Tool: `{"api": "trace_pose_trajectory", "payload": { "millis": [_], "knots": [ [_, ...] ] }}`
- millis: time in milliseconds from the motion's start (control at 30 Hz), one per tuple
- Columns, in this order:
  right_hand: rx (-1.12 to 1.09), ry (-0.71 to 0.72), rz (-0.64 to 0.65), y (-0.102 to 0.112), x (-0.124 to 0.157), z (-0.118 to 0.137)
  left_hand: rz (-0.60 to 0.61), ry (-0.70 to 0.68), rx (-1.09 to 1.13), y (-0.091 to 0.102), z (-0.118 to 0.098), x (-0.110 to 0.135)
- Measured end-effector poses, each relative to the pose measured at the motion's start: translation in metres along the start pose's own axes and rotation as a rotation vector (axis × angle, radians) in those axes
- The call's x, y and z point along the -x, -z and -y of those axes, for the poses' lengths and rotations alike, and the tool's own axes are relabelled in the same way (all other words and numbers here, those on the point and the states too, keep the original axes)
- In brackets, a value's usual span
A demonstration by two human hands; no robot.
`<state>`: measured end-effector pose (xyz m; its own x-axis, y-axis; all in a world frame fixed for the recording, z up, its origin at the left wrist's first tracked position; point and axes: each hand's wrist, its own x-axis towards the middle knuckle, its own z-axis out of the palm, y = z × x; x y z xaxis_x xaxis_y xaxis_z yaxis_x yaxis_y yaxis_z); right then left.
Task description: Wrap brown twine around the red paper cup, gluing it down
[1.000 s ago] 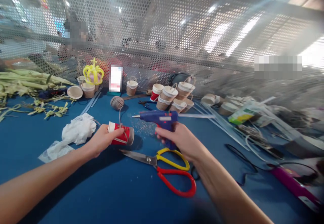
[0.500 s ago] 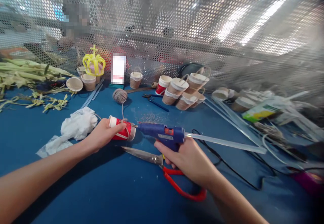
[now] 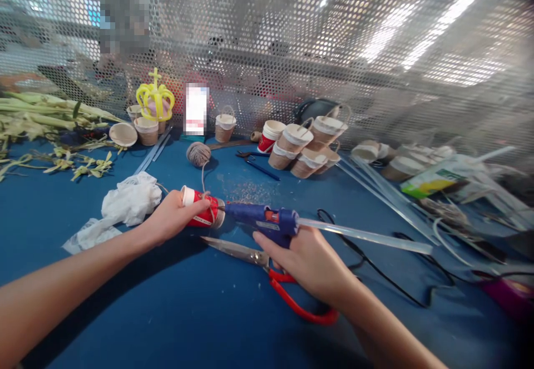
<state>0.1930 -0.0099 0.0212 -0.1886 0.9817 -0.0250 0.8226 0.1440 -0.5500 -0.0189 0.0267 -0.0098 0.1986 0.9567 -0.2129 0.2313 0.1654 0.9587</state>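
Observation:
My left hand (image 3: 177,219) is closed round a red paper cup (image 3: 200,220) lying on its side, its white rim to the left. Grey-brown twine crosses the cup and is wound about its base end; a strand runs up to a yarn ball (image 3: 198,154). My right hand (image 3: 302,255) grips a blue hot glue gun (image 3: 267,219) with a long clear glue stick (image 3: 367,236) out of its back. The nozzle points left, at the cup's base end; whether it touches I cannot tell. Below lie large scissors (image 3: 240,252) with red handles, partly under my right hand.
White crumpled cloth (image 3: 131,199) lies left of the cup. Several twine-wrapped cups (image 3: 294,138) stand behind, beside pliers (image 3: 246,155). Loose glue sticks (image 3: 387,202) and a black cord (image 3: 392,284) lie to the right. Dried husks (image 3: 54,113) are at far left. A perforated metal screen (image 3: 250,29) closes the back.
The glue gun has tilted slightly, its back end dipping and shifting a little left, with the nozzle still by the cup's base end. My left hand keeps its hold on the cup.

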Motion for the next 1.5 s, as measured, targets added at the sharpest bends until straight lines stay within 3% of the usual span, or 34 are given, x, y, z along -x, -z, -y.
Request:
{"api": "trace_pose_trajectory", "payload": {
  "millis": [233, 500, 1000, 1167, 1333, 1500],
  "knots": [
    [0.106, 0.089, -0.052, -0.0037, 0.0034, -0.0018, 0.046, 0.029, 0.135, -0.0005, -0.0027, 0.0008],
    [0.088, 0.22, -0.106, -0.0035, 0.0007, -0.0024, -0.017, 0.052, 0.125, 0.0001, -0.0006, -0.0016],
    [0.075, 0.217, -0.021, -0.0046, 0.0037, -0.0032, 0.005, 0.032, 0.161, 0.0032, 0.0016, -0.0043],
    [0.04, 0.196, -0.062, -0.0069, 0.0044, -0.0078, 0.037, 0.049, 0.172, 0.0027, 0.001, -0.0044],
    [0.07, 0.187, 0.018, -0.006, 0.0054, -0.0082, 0.0, 0.028, 0.165, 0.0025, -0.0001, -0.0042],
    [0.083, 0.224, -0.046, -0.0044, 0.0037, -0.005, 0.004, 0.026, 0.114, 0.0027, 0.0016, -0.0036]
  ]
}}
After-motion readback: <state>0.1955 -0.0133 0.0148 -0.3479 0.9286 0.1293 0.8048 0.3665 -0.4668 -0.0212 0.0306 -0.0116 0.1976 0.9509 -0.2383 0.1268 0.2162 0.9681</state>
